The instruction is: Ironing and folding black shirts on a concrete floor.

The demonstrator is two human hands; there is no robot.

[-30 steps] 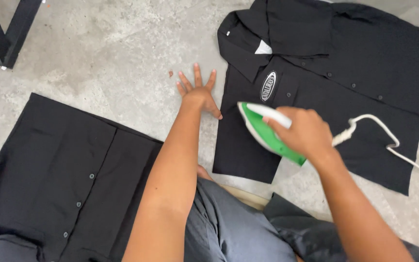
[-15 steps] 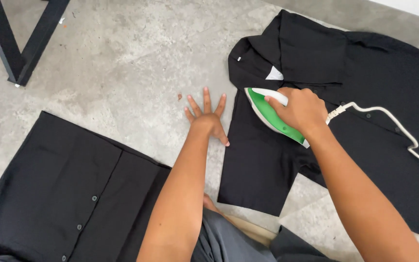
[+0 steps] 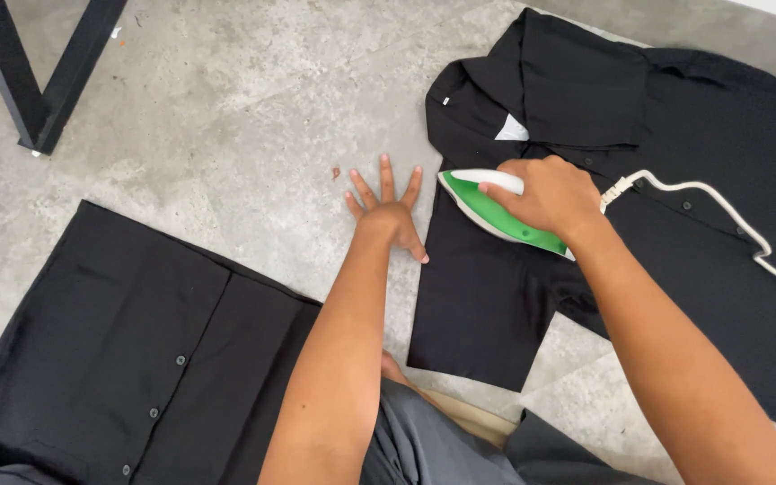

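While the left hand (image 3: 386,211) stays planted, the iron (image 3: 496,214) has slid up the shirt (image 3: 675,242).

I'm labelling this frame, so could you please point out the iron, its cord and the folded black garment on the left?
iron (image 3: 496,216): head view, on its green side.
cord (image 3: 720,193): head view, white stretch lying across the shirt.
folded black garment (image 3: 136,350): head view, flat middle panel.

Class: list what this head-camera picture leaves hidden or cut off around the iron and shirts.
- Iron handle, head view: covered by right hand.
- Cord: leaves right edge; plug unseen.
- Folded shirt: cut by bottom edge, partly behind left hand's forearm.
- Iron's soleplate: faces down on the open shirt.
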